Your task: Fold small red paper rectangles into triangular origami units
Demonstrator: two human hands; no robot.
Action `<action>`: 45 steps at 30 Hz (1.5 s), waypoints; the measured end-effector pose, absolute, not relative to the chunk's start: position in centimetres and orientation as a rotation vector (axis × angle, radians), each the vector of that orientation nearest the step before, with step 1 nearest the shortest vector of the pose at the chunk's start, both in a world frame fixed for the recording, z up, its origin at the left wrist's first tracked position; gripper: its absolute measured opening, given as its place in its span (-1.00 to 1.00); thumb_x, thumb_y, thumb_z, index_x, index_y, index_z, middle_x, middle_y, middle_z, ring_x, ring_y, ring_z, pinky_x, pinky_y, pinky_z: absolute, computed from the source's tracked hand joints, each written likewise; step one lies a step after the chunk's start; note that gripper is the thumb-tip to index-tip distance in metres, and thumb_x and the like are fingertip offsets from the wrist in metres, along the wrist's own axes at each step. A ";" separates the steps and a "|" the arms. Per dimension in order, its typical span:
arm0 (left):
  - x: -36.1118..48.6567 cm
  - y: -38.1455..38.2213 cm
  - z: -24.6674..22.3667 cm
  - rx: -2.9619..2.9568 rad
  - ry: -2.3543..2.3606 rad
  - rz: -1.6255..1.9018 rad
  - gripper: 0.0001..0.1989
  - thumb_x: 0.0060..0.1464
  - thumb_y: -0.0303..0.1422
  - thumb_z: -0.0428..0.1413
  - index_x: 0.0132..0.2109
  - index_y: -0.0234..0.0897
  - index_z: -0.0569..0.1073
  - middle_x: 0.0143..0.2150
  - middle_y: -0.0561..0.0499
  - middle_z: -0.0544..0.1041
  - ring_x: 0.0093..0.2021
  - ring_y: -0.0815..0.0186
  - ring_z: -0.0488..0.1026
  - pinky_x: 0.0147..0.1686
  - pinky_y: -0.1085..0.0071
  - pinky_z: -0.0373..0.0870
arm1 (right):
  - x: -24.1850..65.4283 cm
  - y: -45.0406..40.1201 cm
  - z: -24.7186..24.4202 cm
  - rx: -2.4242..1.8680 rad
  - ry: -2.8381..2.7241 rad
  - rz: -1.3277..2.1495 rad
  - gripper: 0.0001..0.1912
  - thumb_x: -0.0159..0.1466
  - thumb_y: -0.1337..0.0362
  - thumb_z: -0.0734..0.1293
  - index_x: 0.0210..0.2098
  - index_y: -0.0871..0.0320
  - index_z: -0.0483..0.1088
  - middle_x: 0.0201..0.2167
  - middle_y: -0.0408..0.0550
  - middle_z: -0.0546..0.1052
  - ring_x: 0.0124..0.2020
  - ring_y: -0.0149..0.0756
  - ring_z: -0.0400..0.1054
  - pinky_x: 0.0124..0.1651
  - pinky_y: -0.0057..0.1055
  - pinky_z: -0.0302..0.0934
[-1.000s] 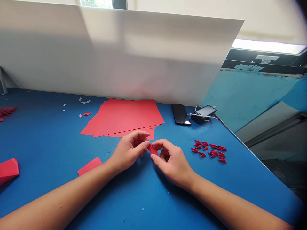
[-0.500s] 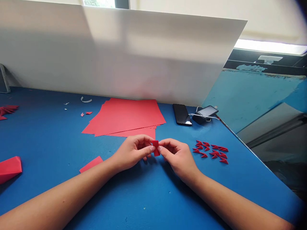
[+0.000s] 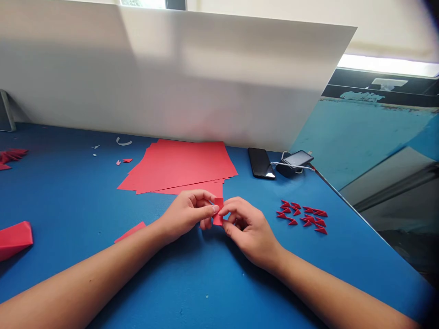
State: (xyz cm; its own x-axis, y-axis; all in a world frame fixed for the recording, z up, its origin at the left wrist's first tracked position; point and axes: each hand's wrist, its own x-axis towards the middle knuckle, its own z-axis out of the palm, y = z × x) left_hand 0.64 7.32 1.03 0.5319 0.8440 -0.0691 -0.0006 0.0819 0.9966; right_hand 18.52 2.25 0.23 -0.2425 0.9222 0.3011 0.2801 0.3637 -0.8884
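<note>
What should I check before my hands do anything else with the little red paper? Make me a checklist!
1. Left hand pinching the small red paper: ok.
2. Right hand gripping it too: cannot tell; its fingertips are at the paper's right side.
3. Red triangles apart from the hands: ok, they lie off to the right.
4. Loose red piece fully in view: not ok, the left arm hides part of it.
5. Black phone apart from the hands: ok, it lies farther back.

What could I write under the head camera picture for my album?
Left hand pinches a small red paper, right hand at its edge, over a blue table.
</note>
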 end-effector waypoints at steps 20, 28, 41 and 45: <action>0.7 7.3 1.2 1.345 0.817 0.818 -0.77 0.00 -0.38 0.20 -0.21 -0.32 0.33 -0.52 0.11 0.48 -0.62 0.46 0.37 -0.58 0.52 0.29 | 18.8 2.3 0.5 -1.073 -1.700 0.947 -0.74 0.20 0.47 0.22 -0.15 0.14 0.42 -0.17 -0.02 0.45 -0.40 -0.41 0.37 -0.39 -0.45 0.26; 0.7 7.2 1.0 1.363 0.783 0.835 -0.82 0.02 -0.36 0.19 -0.23 -0.33 0.40 -0.47 0.09 0.47 -0.56 0.45 0.39 -0.57 0.52 0.34 | 18.6 2.4 0.5 -1.122 -1.680 0.934 -0.87 0.24 0.23 0.34 -0.28 0.10 0.52 -0.23 -0.04 0.49 -0.41 -0.40 0.35 -0.45 -0.47 0.23; 0.5 6.5 1.1 1.447 0.808 0.785 -0.81 -0.01 -0.32 0.22 -0.25 -0.35 0.54 -0.42 -0.01 0.53 -0.49 0.38 0.44 -0.54 0.49 0.42 | 18.6 2.7 0.6 -1.245 -1.493 1.082 -0.74 0.16 0.08 0.40 -0.34 0.16 0.43 -0.53 -0.15 0.47 -0.57 -0.43 0.29 -0.53 -0.49 0.15; 0.5 6.6 1.1 1.446 0.809 0.784 -0.82 -0.01 -0.33 0.22 -0.26 -0.36 0.54 -0.43 -0.02 0.53 -0.46 0.36 0.45 -0.54 0.49 0.42 | 18.7 2.6 0.9 -1.248 -1.497 1.087 -0.78 0.18 0.12 0.39 -0.34 0.17 0.45 -0.55 -0.16 0.47 -0.57 -0.43 0.29 -0.52 -0.49 0.14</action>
